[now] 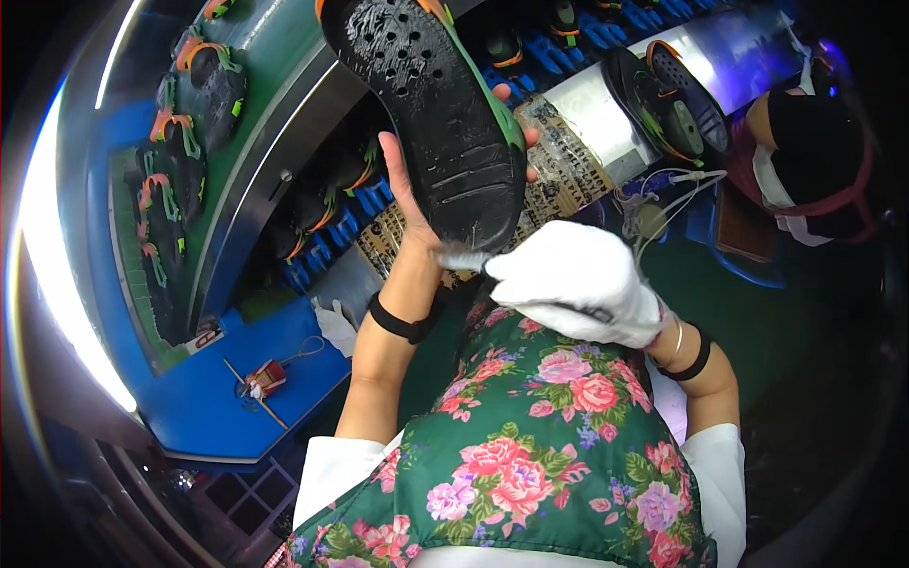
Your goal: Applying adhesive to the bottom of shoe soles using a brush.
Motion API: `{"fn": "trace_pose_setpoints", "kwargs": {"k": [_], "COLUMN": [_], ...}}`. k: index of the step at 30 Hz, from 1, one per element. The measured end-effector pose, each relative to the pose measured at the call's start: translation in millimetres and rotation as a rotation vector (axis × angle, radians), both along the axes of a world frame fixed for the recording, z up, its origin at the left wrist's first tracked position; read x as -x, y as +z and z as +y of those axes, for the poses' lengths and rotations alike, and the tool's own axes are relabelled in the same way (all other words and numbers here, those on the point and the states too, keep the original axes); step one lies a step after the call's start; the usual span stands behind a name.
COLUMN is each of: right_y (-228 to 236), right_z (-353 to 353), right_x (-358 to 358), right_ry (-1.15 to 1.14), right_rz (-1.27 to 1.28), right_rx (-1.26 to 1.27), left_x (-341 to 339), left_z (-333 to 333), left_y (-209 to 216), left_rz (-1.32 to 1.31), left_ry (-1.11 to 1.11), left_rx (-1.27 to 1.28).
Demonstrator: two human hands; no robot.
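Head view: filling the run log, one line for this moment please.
left hand: holds black shoe sole up | right hand: white glove, brush at sole heel | conveyor behind

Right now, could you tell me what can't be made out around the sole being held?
Head view only:
- Left hand: palm hidden behind the black shoe sole.
- Sole: its top end is cut off by the upper edge.
- Right hand: the white glove hides the fingers; whatever touches the sole's heel is blurred.
- Shoes on the conveyor: too small and dark for detail.
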State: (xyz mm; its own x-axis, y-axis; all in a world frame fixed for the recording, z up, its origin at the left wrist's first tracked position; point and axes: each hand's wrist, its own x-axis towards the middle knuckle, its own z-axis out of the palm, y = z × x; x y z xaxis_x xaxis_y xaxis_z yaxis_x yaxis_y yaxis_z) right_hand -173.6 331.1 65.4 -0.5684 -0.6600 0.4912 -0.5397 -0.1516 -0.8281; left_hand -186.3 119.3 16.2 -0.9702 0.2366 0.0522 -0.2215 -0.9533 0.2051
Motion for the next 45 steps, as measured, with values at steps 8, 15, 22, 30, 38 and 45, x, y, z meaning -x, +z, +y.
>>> {"fn": "trace_pose_setpoints", "kwargs": {"k": [8, 15, 22, 30, 38, 45], "right_y": [-17, -5, -11, -2, 1, -7], "right_z": [0, 6, 5, 12, 12, 10], "right_x": [-8, 4, -16, 5, -7, -6], "right_ry": [-0.019, -0.126, 0.067, -0.083, 0.141, 0.067], "right_rz": [0.208, -0.128, 0.085, 0.181, 0.065, 0.313], "right_rx": [-0.058, -0.012, -0.027, -0.099, -0.098, -0.18], "left_x": [-2, -14, -7, -9, -1, 2], "left_z": [-9, -10, -15, -37, -34, -35], "left_y": [-7, -8, -21, -38, -4, 8], "left_rz": [-0.022, -0.169, -0.037, -0.321, -0.371, -0.338], "left_ry": [-0.16, -0.225, -0.34, -0.317, -0.431, -0.476], "left_rx": [0.035, 0.317, 0.129, 0.122, 0.159, 0.257]}}
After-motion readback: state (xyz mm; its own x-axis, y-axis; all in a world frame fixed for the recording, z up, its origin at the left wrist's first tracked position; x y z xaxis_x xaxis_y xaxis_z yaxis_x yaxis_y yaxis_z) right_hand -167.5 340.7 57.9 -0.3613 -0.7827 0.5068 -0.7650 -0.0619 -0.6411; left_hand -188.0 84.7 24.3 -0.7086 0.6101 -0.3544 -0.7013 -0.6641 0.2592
